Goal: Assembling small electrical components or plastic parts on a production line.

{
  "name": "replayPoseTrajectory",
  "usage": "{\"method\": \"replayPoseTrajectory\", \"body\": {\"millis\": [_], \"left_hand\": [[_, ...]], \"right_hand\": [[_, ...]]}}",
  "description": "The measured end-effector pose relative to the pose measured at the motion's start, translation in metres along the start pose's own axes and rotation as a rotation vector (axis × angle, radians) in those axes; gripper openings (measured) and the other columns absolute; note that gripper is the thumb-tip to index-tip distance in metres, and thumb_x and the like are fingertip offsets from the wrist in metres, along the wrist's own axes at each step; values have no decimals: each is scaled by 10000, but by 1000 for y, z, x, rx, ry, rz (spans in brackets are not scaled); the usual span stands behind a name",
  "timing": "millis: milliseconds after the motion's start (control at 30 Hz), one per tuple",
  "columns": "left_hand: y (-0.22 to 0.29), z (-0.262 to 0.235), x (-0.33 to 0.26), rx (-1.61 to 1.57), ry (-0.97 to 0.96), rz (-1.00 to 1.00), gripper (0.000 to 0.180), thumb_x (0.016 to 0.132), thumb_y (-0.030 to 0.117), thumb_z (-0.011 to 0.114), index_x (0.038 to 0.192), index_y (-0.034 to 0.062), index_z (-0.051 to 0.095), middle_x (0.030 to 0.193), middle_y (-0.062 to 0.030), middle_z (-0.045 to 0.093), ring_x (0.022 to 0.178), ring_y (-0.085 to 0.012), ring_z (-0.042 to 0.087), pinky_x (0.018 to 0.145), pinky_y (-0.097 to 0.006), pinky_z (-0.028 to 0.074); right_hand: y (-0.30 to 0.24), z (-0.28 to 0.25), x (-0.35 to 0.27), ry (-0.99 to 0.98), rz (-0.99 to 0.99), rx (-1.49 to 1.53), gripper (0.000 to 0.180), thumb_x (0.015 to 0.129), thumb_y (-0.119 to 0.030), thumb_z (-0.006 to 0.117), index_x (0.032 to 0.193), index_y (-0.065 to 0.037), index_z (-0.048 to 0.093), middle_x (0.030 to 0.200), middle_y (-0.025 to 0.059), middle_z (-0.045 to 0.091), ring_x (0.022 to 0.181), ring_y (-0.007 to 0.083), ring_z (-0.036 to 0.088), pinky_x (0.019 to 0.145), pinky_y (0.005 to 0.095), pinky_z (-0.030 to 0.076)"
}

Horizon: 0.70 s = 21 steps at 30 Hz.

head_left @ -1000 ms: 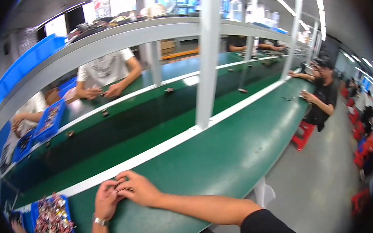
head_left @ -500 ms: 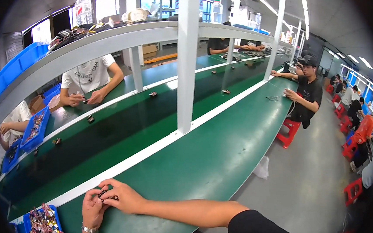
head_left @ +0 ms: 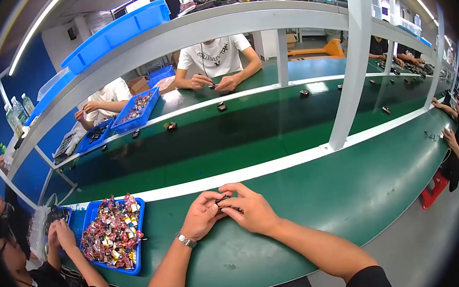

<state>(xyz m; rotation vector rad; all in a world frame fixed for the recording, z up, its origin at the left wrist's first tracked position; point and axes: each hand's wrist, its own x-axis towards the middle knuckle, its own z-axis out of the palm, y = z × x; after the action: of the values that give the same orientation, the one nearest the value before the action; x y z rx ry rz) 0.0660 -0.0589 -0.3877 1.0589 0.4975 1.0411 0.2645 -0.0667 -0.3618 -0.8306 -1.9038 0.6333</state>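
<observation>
My left hand [head_left: 201, 217], with a metal-band watch [head_left: 186, 240] at its wrist, and my right hand [head_left: 250, 209] meet over the green worktop. Between their fingertips they hold a small dark part [head_left: 224, 202]; the fingers cover most of it, so its kind does not show. Both hands are closed on it. To the left of my left hand stands a blue tray [head_left: 140, 226] heaped with small wired components [head_left: 110, 234] in red, yellow and white.
A white rail [head_left: 200, 184] and a post [head_left: 345, 75] border the green conveyor [head_left: 197, 146], which carries several small dark parts. At left, a co-worker's hands [head_left: 58, 232] work beside a plastic bag [head_left: 39, 231]. Opposite, a person in white [head_left: 215, 58] handles a small part.
The view has swung left, bringing the whole tray of components and the left co-worker into sight. My hands still hold the small dark part together.
</observation>
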Motion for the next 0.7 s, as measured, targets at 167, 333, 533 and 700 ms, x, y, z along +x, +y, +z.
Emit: {"method": "replayPoseTrajectory", "body": {"millis": [167,333,533,700], "left_hand": [[0,-1,5,-13,-44,14,263,976,120,578,1228,71,516,1377,-146,521,1233,-243,547,1026,-450,475],[0,-2,5,-9,-43,10,260,974,118,581,1223,70,523,1372,-149,523,1231,-248,549,1026,-450,475],[2,0,4,-3,-38,11,258,974,116,579,1221,65,525,1374,-155,522,1230,-255,550,1030,-457,473],[1,0,4,7,-26,12,265,975,122,580,1227,65,521,1381,-156,518,1230,-256,551,1032,-458,472]], "right_hand": [[1,-4,2,23,-15,16,143,822,-48,716,965,-59,717,1219,77,607,959,208,657,705,305,565],[4,-2,2,71,-66,14,129,823,-79,699,951,-72,698,1210,66,603,823,253,684,692,347,564],[1,-2,2,53,-34,20,134,821,-82,701,954,-69,697,1209,67,608,767,251,683,676,346,562],[0,-3,1,70,-45,20,131,826,-90,699,956,-71,696,1210,68,609,760,251,682,664,344,557]]}}
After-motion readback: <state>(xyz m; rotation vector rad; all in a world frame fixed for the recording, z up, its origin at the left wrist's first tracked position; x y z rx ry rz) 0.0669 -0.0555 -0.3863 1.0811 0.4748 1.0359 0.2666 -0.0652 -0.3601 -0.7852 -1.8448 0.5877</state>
